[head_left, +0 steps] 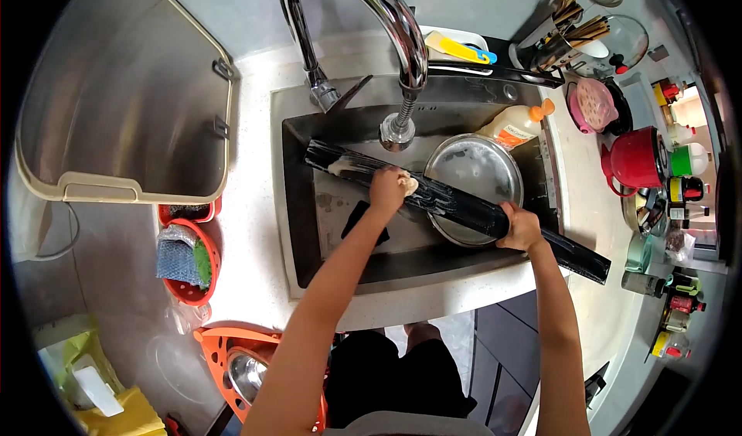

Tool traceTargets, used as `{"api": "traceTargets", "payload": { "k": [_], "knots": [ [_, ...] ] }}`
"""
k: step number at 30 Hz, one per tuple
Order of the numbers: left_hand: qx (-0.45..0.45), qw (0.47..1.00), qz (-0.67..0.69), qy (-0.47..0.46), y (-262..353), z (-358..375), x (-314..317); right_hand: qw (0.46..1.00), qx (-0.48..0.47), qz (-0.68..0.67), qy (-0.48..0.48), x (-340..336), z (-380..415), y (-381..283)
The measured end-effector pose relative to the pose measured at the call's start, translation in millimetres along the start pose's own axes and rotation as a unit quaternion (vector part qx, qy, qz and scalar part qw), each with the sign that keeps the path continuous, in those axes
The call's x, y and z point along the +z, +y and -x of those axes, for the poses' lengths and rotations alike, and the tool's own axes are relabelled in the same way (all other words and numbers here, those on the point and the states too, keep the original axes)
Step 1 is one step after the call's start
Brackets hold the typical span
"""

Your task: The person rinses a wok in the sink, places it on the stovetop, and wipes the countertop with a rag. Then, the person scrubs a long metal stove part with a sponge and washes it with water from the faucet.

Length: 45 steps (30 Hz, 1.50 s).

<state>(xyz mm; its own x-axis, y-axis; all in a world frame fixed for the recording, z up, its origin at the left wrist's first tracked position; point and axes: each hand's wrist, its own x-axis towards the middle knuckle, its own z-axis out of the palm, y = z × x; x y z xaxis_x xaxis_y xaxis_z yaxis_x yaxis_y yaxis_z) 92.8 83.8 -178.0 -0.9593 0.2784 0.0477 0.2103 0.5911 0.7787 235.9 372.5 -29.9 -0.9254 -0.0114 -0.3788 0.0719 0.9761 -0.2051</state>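
A long black panel (464,206), streaked with whitish suds, lies slanted across the sink (297,227). Its upper left end is inside the basin, while the lower right end sticks out over the counter. My left hand (388,190) is closed around a small pale scrubber (409,183), which it presses on the panel near the middle. Further right, my right hand (520,226) is wrapped around the panel. Partly under the panel, a round metal lid or pan (473,165) sits in the basin. A dark cloth-like piece (362,223) lies on the basin floor.
Above the basin hangs a chrome faucet (396,131). A soap bottle (514,127) with an orange cap leans in the back right corner. To the left stand a large bin (139,88) and a red basket (210,244). A red pot (635,158) stands at the right.
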Motion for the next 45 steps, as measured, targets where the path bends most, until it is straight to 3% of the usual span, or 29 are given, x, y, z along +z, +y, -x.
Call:
{"api": "traceTargets", "payload": {
  "k": [1, 3, 4, 5, 7, 9, 10, 11, 13, 15, 17, 20, 21, 22, 23, 25, 28, 29, 30, 31, 33, 34, 37, 39, 41, 42, 43, 44, 45],
  "knots": [
    [0.031, 0.999, 0.014, 0.028, 0.5, 3.0, 7.6, 1.0, -0.003, 0.002, -0.001, 2.4, 0.7, 1.4],
    [-0.053, 0.994, 0.09, -0.025, -44.8, -17.6, -7.2, 1.0, -0.01, 0.003, -0.005, 1.7, 0.8, 3.3],
    [-0.003, 0.997, -0.071, -0.04, -89.5, -35.0, -10.8, 1.0, -0.012, -0.002, -0.007, 1.0, 1.5, 1.5],
    [-0.078, 0.996, 0.029, -0.025, -72.3, -36.5, -50.6, 1.0, -0.013, -0.006, -0.008, 0.2, 1.7, 0.5],
    [-0.156, 0.986, -0.015, -0.064, -122.3, -49.7, -34.8, 1.0, -0.011, -0.004, -0.006, 0.2, 1.2, 0.4],
    [0.033, 0.992, -0.12, 0.016, -73.0, -24.8, -7.2, 1.0, -0.005, -0.002, -0.008, 0.8, 1.1, -1.2],
    [-0.008, 0.997, -0.046, -0.065, -6.0, -7.8, -28.2, 1.0, 0.001, 0.0, -0.012, 1.0, 1.3, -1.7],
    [0.008, 1.0, -0.008, -0.001, 16.0, 2.8, -15.8, 1.0, 0.008, 0.004, -0.016, 0.4, 0.8, -0.7],
    [0.047, 0.997, -0.062, 0.012, -4.9, -0.8, -15.3, 1.0, -0.002, 0.0, -0.011, 1.9, 2.7, 1.2],
    [-0.07, 0.991, -0.068, -0.086, -61.7, -24.8, -36.6, 1.0, -0.011, -0.002, -0.011, 0.7, 0.0, 2.4],
    [-0.124, 0.991, -0.055, 0.019, -83.2, -25.8, -84.0, 1.0, -0.011, -0.007, -0.017, 0.6, 0.5, 1.0],
    [-0.249, 0.967, -0.056, -0.014, -96.7, -26.7, -61.5, 1.0, -0.009, -0.003, -0.014, -2.5, 1.3, -2.0],
    [-0.137, 0.99, -0.017, -0.003, -19.7, -6.8, -74.6, 1.0, -0.008, 0.0, -0.012, -2.5, 1.5, -2.7],
    [0.032, 0.997, -0.056, 0.034, -50.4, 5.7, -22.5, 1.0, -0.007, 0.002, -0.009, -1.6, 1.8, -2.9],
    [-0.058, 0.998, 0.038, -0.008, -14.8, 21.8, -4.6, 1.0, -0.006, 0.005, -0.007, -0.7, 1.7, -2.7],
    [-0.026, 0.998, -0.032, 0.039, 33.6, 35.4, -4.6, 1.0, -0.019, -0.001, 0.005, 0.6, 2.0, -0.3],
    [-0.015, 0.998, 0.012, 0.052, -41.9, 15.8, -26.1, 0.999, -0.031, -0.002, 0.01, 0.1, 1.6, -1.0],
    [-0.15, 0.948, 0.281, 0.007, -67.3, 0.1, -46.5, 0.999, -0.032, -0.002, 0.011, 0.2, 1.5, -1.5],
    [-0.187, 0.978, 0.066, 0.058, -86.3, -8.2, -76.3, 1.0, -0.029, 0.002, 0.008, 1.6, 0.9, -1.3],
    [-0.296, 0.918, 0.262, -0.034, -147.0, -25.1, -86.4, 1.0, -0.024, 0.005, 0.004, 3.4, 1.4, -1.1],
    [-0.213, 0.974, 0.014, 0.075, -117.9, -31.8, -91.7, 1.0, -0.023, 0.008, 0.004, 2.3, -0.4, -0.9],
    [-0.182, 0.978, -0.017, 0.103, -94.6, -30.3, -82.7, 1.0, -0.025, 0.006, 0.004, 2.0, 0.9, -2.1],
    [-0.141, 0.982, 0.046, 0.117, -19.8, 0.2, -19.9, 1.0, -0.025, 0.005, 0.008, 3.2, -0.1, -1.3],
    [-0.024, 0.996, 0.051, 0.074, 17.6, 23.8, -2.6, 1.0, -0.026, 0.008, 0.013, 2.1, -0.3, 1.3],
    [-0.001, 0.996, 0.074, 0.054, -9.9, 19.1, -4.8, 0.999, -0.035, 0.005, 0.02, 4.4, 0.4, 0.9],
    [-0.02, 0.989, 0.109, 0.099, -29.1, 10.7, -14.8, 0.999, -0.028, 0.009, 0.015, 4.6, -0.5, 0.0],
    [-0.053, 0.988, 0.063, 0.132, -59.6, -2.7, -21.4, 1.0, -0.02, 0.013, 0.009, 4.1, 0.6, -1.3],
    [-0.137, 0.975, 0.122, 0.125, -74.2, -16.9, -45.5, 1.0, -0.013, 0.018, 0.005, 2.8, -0.3, -2.2],
    [-0.157, 0.955, 0.226, 0.114, -150.8, -34.9, -36.3, 1.0, -0.013, 0.016, 0.007, 1.5, -1.7, -2.4]
  ]
}}
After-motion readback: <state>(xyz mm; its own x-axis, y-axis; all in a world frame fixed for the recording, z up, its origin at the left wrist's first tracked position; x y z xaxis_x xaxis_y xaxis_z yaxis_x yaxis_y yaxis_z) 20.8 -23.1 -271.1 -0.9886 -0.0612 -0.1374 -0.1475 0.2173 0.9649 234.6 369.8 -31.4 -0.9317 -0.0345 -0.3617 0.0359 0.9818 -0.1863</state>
